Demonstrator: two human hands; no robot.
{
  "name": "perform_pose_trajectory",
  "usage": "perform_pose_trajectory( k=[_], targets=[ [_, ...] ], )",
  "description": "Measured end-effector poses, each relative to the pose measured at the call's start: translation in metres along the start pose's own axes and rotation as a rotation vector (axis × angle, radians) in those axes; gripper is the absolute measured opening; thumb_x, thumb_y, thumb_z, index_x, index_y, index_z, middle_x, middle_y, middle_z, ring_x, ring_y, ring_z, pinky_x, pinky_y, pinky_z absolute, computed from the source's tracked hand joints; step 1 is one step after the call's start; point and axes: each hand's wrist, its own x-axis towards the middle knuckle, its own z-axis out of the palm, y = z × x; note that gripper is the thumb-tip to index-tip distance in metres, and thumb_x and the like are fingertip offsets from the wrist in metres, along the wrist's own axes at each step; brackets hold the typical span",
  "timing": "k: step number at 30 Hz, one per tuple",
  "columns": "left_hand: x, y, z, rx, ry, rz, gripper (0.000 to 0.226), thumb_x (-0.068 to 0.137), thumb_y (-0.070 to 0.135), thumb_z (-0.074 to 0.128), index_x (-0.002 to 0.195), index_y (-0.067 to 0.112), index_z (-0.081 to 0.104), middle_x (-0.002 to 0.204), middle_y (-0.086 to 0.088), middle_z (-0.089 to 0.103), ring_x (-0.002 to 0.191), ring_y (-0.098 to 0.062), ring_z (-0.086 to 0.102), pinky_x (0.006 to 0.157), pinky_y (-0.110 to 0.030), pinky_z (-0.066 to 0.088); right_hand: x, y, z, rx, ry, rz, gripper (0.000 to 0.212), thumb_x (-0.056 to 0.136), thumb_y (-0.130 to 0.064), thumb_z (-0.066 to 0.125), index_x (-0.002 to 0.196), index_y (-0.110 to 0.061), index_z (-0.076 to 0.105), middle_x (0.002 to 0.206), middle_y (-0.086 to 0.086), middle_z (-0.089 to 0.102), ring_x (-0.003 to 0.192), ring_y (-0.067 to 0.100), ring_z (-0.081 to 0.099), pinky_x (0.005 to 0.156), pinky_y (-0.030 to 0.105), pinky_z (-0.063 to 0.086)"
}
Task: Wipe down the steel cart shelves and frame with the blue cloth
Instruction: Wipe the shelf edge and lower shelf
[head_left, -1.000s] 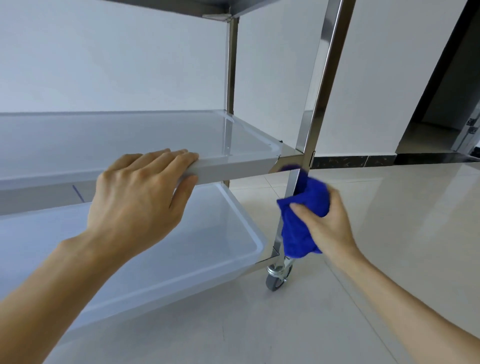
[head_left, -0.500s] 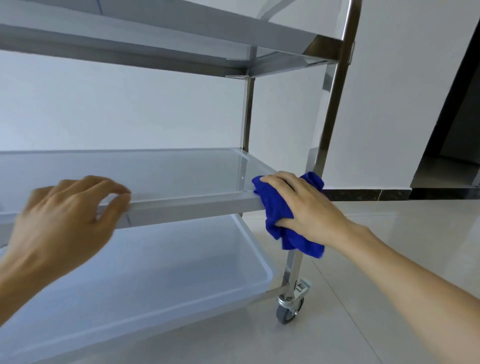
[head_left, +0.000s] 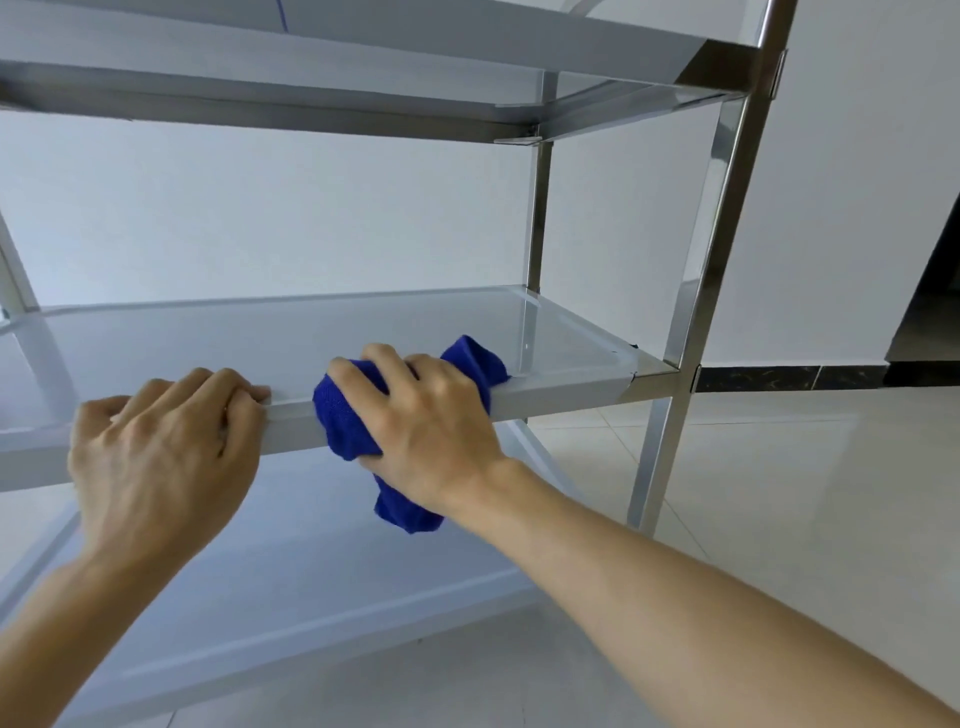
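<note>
On the middle shelf's front rim (head_left: 561, 397), both hands grip (right hand (head_left: 431, 431) over blue cloth (head_left: 345, 421)).

we see: cloth (head_left: 353, 421) deep blue | cart shelves (head_left: 291, 338) silver-grey steel | floor tiles (head_left: 810, 467) pale cream | skirting (head_left: 779, 378) black, speckled

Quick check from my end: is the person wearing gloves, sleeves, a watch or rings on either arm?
Nothing worn shows. The left hand and right hand are bare: no gloves, no rings on the fingers in view, no watch or band at either wrist. Both forearms are uncovered as far as the frame's edge, so no sleeve shows. No marks or tape either.
</note>
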Motion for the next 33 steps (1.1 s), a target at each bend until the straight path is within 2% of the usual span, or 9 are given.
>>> perform_pose_trajectory(
  k=[4, 9, 11, 15, 19, 23, 25, 29, 33],
  targets=[
    [-0.002, 0.001, -0.004, -0.004, 0.026, 0.004, 0.043, 0.095, 0.028, 0.029, 0.085, 0.023, 0.070, 0.089, 0.003, 0.071, 0.083, -0.030, 0.062, 0.079, -0.048, 0.044, -0.017, 0.041, -0.013, 0.034, 0.040, -0.044, 0.061, 0.069, -0.026, 0.070, 0.129, -0.024, 0.062, 0.121, 0.000, 0.064, 0.078, 0.027, 0.066, 0.063, 0.037, 0.050],
    [-0.003, 0.007, -0.005, 0.054, 0.024, 0.024, 0.041, 0.096, 0.027, 0.033, 0.081, 0.024, 0.071, 0.083, 0.005, 0.070, 0.081, -0.028, 0.064, 0.080, -0.041, 0.038, -0.078, 0.139, -0.037, -0.121, -0.004, 0.174, 0.069, 0.067, -0.033, 0.080, 0.131, -0.026, 0.057, 0.125, -0.004, 0.062, 0.086, 0.027, 0.067, 0.069, 0.037, 0.052],
    [-0.004, 0.011, -0.005, 0.064, 0.016, 0.023, 0.041, 0.096, 0.028, 0.032, 0.081, 0.024, 0.070, 0.081, 0.006, 0.069, 0.081, -0.027, 0.063, 0.080, -0.040, 0.036, -0.091, 0.160, -0.042, -0.145, 0.012, 0.241, 0.060, 0.072, -0.028, 0.079, 0.128, -0.021, 0.060, 0.122, -0.002, 0.063, 0.083, 0.027, 0.066, 0.069, 0.039, 0.051],
    [-0.005, 0.020, -0.004, 0.089, -0.014, 0.022, 0.039, 0.095, 0.028, 0.032, 0.077, 0.021, 0.067, 0.076, 0.005, 0.066, 0.078, -0.026, 0.062, 0.079, -0.038, 0.034, -0.080, 0.143, -0.033, -0.136, 0.074, 0.264, 0.040, 0.080, -0.027, 0.075, 0.117, -0.012, 0.067, 0.113, 0.004, 0.067, 0.080, 0.032, 0.066, 0.067, 0.044, 0.051],
    [-0.005, 0.021, -0.006, 0.095, -0.029, 0.022, 0.041, 0.095, 0.027, 0.031, 0.077, 0.020, 0.067, 0.076, 0.005, 0.067, 0.077, -0.026, 0.062, 0.079, -0.039, 0.036, -0.044, 0.072, -0.024, -0.002, 0.026, 0.220, 0.062, 0.063, -0.024, 0.081, 0.122, -0.015, 0.064, 0.118, 0.005, 0.065, 0.087, 0.034, 0.067, 0.070, 0.043, 0.054],
    [-0.006, 0.017, -0.010, 0.051, -0.058, 0.017, 0.040, 0.094, 0.027, 0.032, 0.081, 0.022, 0.069, 0.080, 0.007, 0.068, 0.078, -0.024, 0.062, 0.082, -0.037, 0.035, -0.006, 0.008, -0.015, 0.038, -0.085, 0.111, 0.074, 0.066, -0.038, 0.083, 0.131, -0.016, 0.055, 0.121, 0.005, 0.060, 0.087, 0.030, 0.065, 0.063, 0.031, 0.041],
    [-0.005, 0.015, -0.011, 0.016, -0.087, 0.009, 0.038, 0.095, 0.026, 0.033, 0.086, 0.022, 0.070, 0.083, 0.006, 0.069, 0.080, -0.024, 0.061, 0.084, -0.036, 0.034, -0.001, 0.002, -0.016, 0.087, -0.162, 0.107, 0.090, 0.065, -0.050, 0.083, 0.139, -0.018, 0.043, 0.128, 0.002, 0.056, 0.096, 0.027, 0.063, 0.070, 0.031, 0.038],
    [-0.001, 0.011, -0.018, -0.229, -0.107, -0.041, 0.020, 0.098, 0.021, 0.048, 0.111, 0.018, 0.063, 0.098, 0.008, 0.064, 0.080, -0.022, 0.057, 0.088, -0.040, 0.039, 0.000, 0.025, -0.036, 0.514, -0.462, 0.201, 0.119, 0.056, -0.055, 0.088, 0.148, -0.037, 0.014, 0.145, -0.014, 0.042, 0.122, 0.012, 0.045, 0.090, 0.027, 0.038],
    [-0.004, 0.039, -0.022, -0.426, -0.151, 0.229, 0.027, 0.093, 0.021, 0.046, 0.117, 0.025, 0.058, 0.113, 0.018, 0.059, 0.095, -0.009, 0.054, 0.080, -0.023, 0.039, 0.006, 0.045, -0.053, 0.763, -0.619, 0.296, 0.111, 0.058, -0.050, 0.089, 0.144, -0.049, 0.020, 0.145, -0.030, 0.037, 0.126, 0.003, 0.045, 0.103, 0.033, 0.046]
  ],
)
